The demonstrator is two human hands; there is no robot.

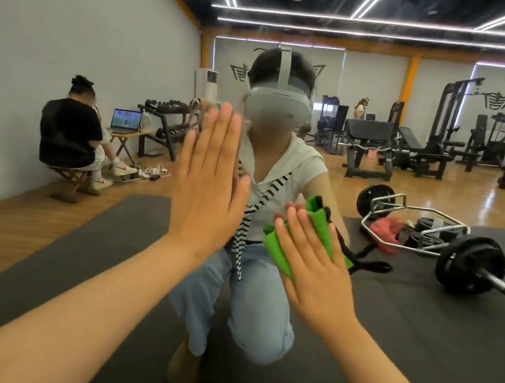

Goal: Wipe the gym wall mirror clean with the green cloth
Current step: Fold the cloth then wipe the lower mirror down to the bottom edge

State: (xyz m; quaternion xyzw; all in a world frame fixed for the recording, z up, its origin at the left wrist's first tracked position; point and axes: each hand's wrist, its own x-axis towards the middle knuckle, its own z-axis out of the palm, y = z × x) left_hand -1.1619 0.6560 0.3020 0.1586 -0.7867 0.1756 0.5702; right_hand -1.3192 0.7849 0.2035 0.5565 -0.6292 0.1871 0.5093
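Left hand [208,183] flat on the mirror [74,8]. Its fingers are straight, close together and pointing up, the thumb lies alongside, and it holds nothing. The palm seems to be against the glass, and its reflection meets it at the fingertips.

Right hand [315,270] also has its fingers extended, slightly spread and angled up-left. It presses the green cloth [320,220] against the mirror without gripping it - no curl visible. The cloth is bunched between palm and glass. Green shows past the fingertips at the top and along the thumb side at the lower left. A dark edge or strap of the cloth trails out to the right of the hand.

Both forearms are bare and come in from the bottom corners, converging toward the centre. The left hand is higher and the right sits lower and to the right of it. The hands are near each other, not touching.

The rest is reflection. A kneeling person [252,259] in a white top, light jeans and grey headset [277,108] is directly behind the hands, on a black floor mat [420,339]. A hex bar with plates [432,236] lies on the mat at right, with a red item inside its frame. A seated person in black [69,132] is at left by the wall beside an open laptop [126,119], with a dumbbell rack [166,115] just past it. Benches and weight machines [439,140] stand at the back right - light strips run across the dark ceiling.
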